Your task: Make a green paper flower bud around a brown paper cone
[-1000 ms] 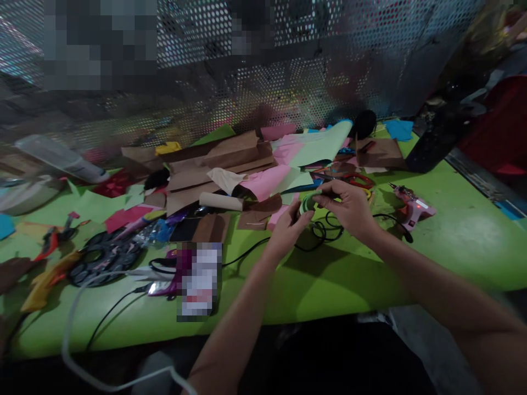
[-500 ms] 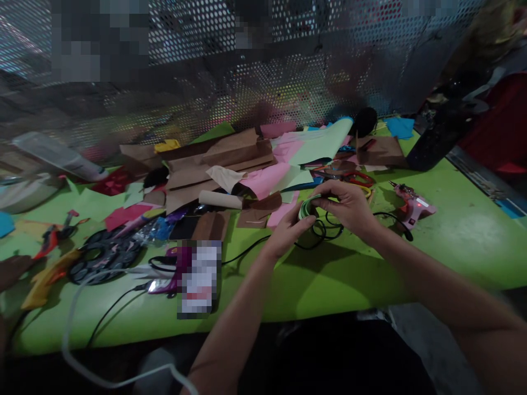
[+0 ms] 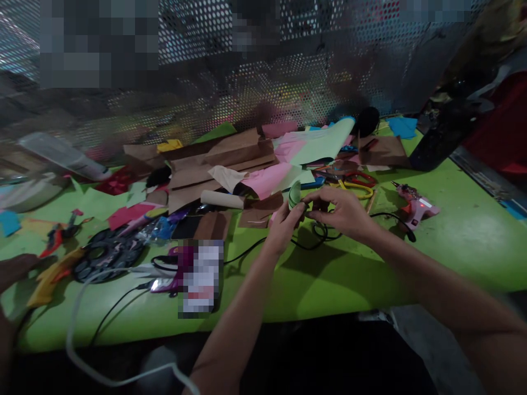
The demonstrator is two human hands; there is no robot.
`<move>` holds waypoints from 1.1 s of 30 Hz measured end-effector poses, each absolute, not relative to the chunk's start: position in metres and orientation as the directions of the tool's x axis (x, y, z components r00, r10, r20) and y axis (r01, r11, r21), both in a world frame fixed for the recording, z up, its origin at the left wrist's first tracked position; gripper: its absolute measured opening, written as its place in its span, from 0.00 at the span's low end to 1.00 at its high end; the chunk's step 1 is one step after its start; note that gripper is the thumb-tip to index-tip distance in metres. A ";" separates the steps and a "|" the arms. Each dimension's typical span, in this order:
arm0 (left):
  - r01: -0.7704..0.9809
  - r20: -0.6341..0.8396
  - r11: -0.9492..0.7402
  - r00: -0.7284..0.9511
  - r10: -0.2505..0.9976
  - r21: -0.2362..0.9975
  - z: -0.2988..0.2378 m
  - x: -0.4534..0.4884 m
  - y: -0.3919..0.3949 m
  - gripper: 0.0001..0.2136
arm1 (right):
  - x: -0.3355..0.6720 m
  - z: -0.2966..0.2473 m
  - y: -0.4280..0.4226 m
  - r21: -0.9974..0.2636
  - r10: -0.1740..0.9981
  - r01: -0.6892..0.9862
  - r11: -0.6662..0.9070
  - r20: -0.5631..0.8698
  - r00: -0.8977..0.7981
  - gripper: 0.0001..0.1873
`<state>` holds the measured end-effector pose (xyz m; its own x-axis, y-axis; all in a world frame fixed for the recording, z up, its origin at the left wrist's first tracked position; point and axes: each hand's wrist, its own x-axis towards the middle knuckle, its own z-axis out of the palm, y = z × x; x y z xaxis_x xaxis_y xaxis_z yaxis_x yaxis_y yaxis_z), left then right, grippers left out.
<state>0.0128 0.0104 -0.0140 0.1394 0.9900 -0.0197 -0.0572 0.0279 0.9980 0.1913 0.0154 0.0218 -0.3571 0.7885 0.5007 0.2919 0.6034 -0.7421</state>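
Note:
A small coil of pale green paper [image 3: 293, 195] stands upright in my left hand [image 3: 284, 224], between thumb and fingers. My right hand [image 3: 342, 210] is closed in a pinch at the coil's lower right edge, against the left thumb; the pinched bit of paper is mostly hidden. Below the hands, a black cable [image 3: 319, 236] loops over the green table [image 3: 329, 285]. Just behind my right hand are yellow-handled scissors [image 3: 358, 190] and red-handled scissors [image 3: 361, 178]. A pink glue gun [image 3: 416, 206] with a small red light lies farther right.
Brown paper sheets [image 3: 222, 156] and pink paper [image 3: 267, 180] are heaped along the back by a perforated metal panel [image 3: 263, 82]. On the left are a yellow glue gun [image 3: 55, 277], a dark round palette [image 3: 107, 255] and another person's hand [image 3: 16, 270]. A dark bottle [image 3: 436, 137] stands right.
The green paper coil has shifted slightly left and now stands upright, its side showing above my left fingers. My right hand has moved a little left and down, from its top to its lower edge.

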 end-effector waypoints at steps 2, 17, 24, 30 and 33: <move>-0.054 -0.019 0.027 0.149 0.989 0.998 -0.013 0.013 0.010 0.21 | 0.191 0.020 0.015 -0.732 0.783 0.298 0.613 0.512 -0.354 0.10; -0.079 -0.074 0.083 0.114 0.991 0.993 -0.009 0.013 0.011 0.22 | 0.188 0.017 0.013 -0.619 0.740 0.406 0.672 0.593 -0.319 0.06; -0.106 -0.079 0.090 0.104 0.991 0.990 -0.013 0.010 0.011 0.22 | 0.187 0.016 0.012 -0.540 0.679 0.415 0.732 0.630 -0.377 0.09; -0.012 -0.055 0.057 0.115 0.992 0.998 -0.010 0.009 0.009 0.20 | 0.188 0.018 0.012 -0.596 0.718 0.406 0.692 0.622 -0.312 0.08; 0.051 -0.042 0.035 0.145 0.989 0.998 -0.009 0.010 0.010 0.20 | 0.189 0.016 0.013 -0.638 0.747 0.393 0.662 0.603 -0.279 0.08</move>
